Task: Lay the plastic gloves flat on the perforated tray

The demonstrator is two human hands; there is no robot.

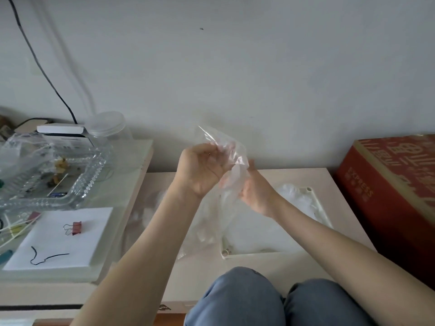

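Dim, flat, cool light, no hard source I can place. Shadows soft: a faint one on the wall behind the plastic glove I hold. Small glare streaks on the glove, sparkle on the glass tray rim. Overall soft focus. Wide-angle bends the edges; cable at left curves.

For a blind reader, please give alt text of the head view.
Two hands hold a clear plastic glove above a table: the left hand grips its top, the right hand pinches its lower part. Below lies a white tray with more plastic on it, beside a red box.
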